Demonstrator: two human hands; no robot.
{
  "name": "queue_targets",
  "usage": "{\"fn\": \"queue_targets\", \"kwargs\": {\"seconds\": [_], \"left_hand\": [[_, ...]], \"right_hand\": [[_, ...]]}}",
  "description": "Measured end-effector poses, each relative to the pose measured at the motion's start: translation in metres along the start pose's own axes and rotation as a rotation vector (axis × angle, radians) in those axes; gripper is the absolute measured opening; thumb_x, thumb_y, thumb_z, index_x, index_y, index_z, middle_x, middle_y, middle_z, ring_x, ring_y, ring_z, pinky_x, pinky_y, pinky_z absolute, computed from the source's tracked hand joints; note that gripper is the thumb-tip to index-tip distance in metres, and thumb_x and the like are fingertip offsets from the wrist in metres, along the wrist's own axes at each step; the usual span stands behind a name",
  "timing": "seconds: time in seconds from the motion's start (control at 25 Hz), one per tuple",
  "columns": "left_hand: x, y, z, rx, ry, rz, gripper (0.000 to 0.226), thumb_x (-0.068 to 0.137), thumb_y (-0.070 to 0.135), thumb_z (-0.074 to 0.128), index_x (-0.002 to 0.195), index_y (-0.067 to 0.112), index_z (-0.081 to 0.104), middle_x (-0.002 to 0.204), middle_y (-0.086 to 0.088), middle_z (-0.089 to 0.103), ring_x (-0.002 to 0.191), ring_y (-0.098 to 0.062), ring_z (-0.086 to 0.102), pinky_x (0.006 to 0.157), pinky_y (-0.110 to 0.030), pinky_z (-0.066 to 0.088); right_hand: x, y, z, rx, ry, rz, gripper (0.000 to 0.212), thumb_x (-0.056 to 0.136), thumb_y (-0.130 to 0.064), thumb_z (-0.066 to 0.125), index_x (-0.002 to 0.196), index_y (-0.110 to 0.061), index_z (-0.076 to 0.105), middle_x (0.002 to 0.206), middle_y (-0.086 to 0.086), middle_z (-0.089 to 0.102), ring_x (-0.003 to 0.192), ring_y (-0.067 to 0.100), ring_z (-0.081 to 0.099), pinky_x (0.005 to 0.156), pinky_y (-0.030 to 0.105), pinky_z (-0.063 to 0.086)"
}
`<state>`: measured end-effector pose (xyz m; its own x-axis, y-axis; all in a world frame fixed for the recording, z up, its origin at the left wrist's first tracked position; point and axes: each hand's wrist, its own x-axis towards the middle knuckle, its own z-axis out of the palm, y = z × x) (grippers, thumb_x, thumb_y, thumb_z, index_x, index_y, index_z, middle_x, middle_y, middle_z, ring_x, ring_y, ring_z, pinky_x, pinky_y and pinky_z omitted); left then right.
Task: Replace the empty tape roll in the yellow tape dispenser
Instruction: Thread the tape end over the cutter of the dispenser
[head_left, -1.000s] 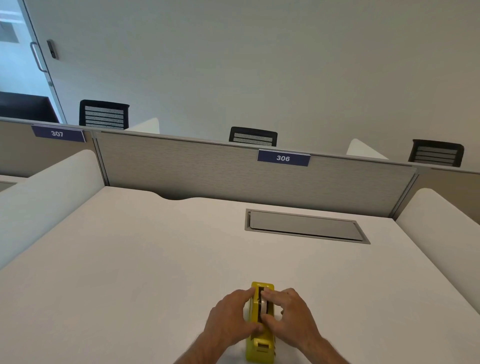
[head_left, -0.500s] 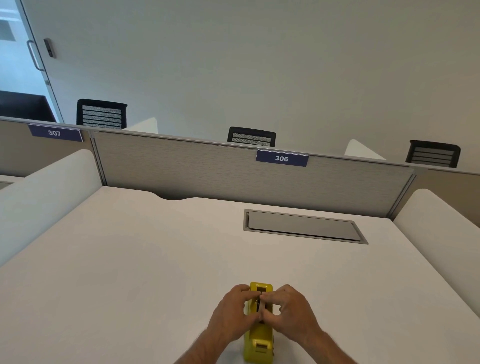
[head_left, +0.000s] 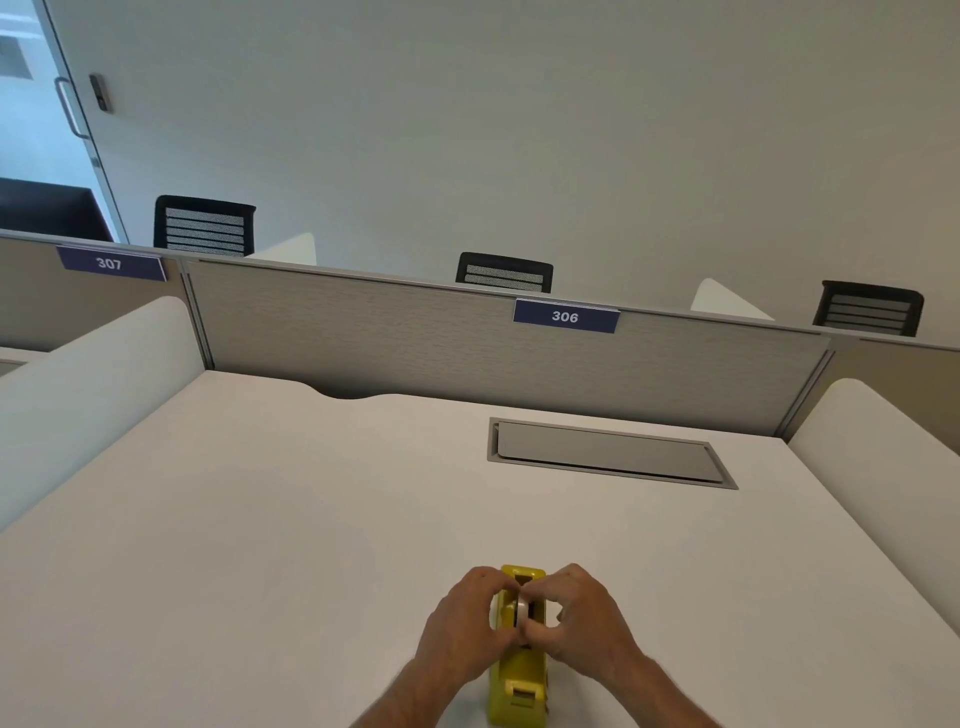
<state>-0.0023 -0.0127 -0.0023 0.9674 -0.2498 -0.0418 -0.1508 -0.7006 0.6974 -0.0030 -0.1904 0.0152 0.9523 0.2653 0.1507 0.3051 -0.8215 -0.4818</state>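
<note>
The yellow tape dispenser (head_left: 519, 686) stands lengthwise on the white desk (head_left: 260, 519), near the front edge, its cutter end toward me. A pale tape roll (head_left: 521, 609) sits in its slot, only its top edge showing between my fingers. My left hand (head_left: 470, 623) curls around the roll from the left, thumb and fingers on it. From the other side my right hand (head_left: 579, 621) pinches the same roll. Both hands meet over the dispenser's middle and hide most of the roll and its hub.
A grey cable hatch (head_left: 608, 457) is set into the desk behind the dispenser. A grey partition (head_left: 415, 338) labelled 306 closes the back. White side dividers (head_left: 78, 384) (head_left: 883, 457) flank the desk. Black chairs show beyond the partition.
Both hands have drawn closer together over the roll, fingertips now meeting above the dispenser. The dispenser has stayed in place.
</note>
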Motion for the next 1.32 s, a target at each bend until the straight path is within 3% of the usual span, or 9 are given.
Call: {"fn": "queue_targets", "kwargs": {"seconds": [0.12,0.32,0.48,0.8,1.12,1.32], "left_hand": [[0.001,-0.0003,0.0004,-0.001,0.0,-0.008,0.044,0.074,0.054,0.073,0.113,0.045,0.054,0.128,0.02,0.051,0.101,-0.005,0.053,0.093,-0.026,0.054],[0.0011,-0.0015,0.0008,0.003,0.001,-0.014,0.048,0.07,0.053,0.076,0.111,0.045,0.053,0.127,0.023,0.051,0.101,-0.004,0.054,0.091,-0.028,0.055],[0.0015,-0.0004,0.0022,0.024,0.013,0.003,0.048,0.073,0.058,0.071,0.116,0.045,0.053,0.129,0.022,0.051,0.102,-0.004,0.054,0.093,-0.028,0.055],[0.0021,0.0003,0.0029,-0.007,-0.017,-0.017,0.055,0.077,0.06,0.069,0.128,0.047,0.056,0.138,0.019,0.047,0.106,-0.005,0.052,0.095,-0.026,0.052],[0.0031,0.0011,0.0008,-0.037,-0.028,-0.043,0.054,0.075,0.053,0.075,0.126,0.045,0.059,0.136,0.018,0.048,0.108,-0.008,0.054,0.097,-0.03,0.054],[0.0029,0.0004,-0.0003,-0.032,-0.029,-0.044,0.06,0.069,0.051,0.078,0.125,0.044,0.058,0.134,0.02,0.048,0.107,-0.007,0.054,0.096,-0.032,0.054]], "right_hand": [[-0.0014,0.0016,0.0015,-0.035,-0.013,-0.016,0.042,0.072,-0.058,0.062,0.109,-0.042,0.07,0.096,-0.022,0.068,0.094,0.003,0.051,0.072,0.025,0.056],[0.0018,0.0024,-0.0001,-0.007,0.019,-0.027,0.026,0.08,-0.048,0.06,0.1,-0.041,0.075,0.089,-0.022,0.072,0.09,0.004,0.053,0.068,0.027,0.056],[0.0031,0.002,-0.0014,-0.043,-0.002,-0.079,0.031,0.078,-0.053,0.059,0.102,-0.039,0.074,0.092,-0.024,0.073,0.091,0.004,0.053,0.069,0.025,0.056],[0.0069,0.0043,-0.002,-0.013,0.026,-0.076,0.022,0.081,-0.047,0.059,0.092,-0.038,0.076,0.084,-0.024,0.073,0.088,0.004,0.053,0.065,0.025,0.056],[0.0047,0.0076,0.001,-0.064,0.019,-0.128,0.033,0.074,-0.054,0.062,0.101,-0.037,0.071,0.091,-0.022,0.071,0.091,0.002,0.052,0.067,0.023,0.055],[0.0081,0.0081,-0.0009,-0.041,0.043,-0.127,0.018,0.078,-0.043,0.061,0.089,-0.037,0.073,0.081,-0.023,0.072,0.085,0.005,0.053,0.062,0.027,0.055]]}}
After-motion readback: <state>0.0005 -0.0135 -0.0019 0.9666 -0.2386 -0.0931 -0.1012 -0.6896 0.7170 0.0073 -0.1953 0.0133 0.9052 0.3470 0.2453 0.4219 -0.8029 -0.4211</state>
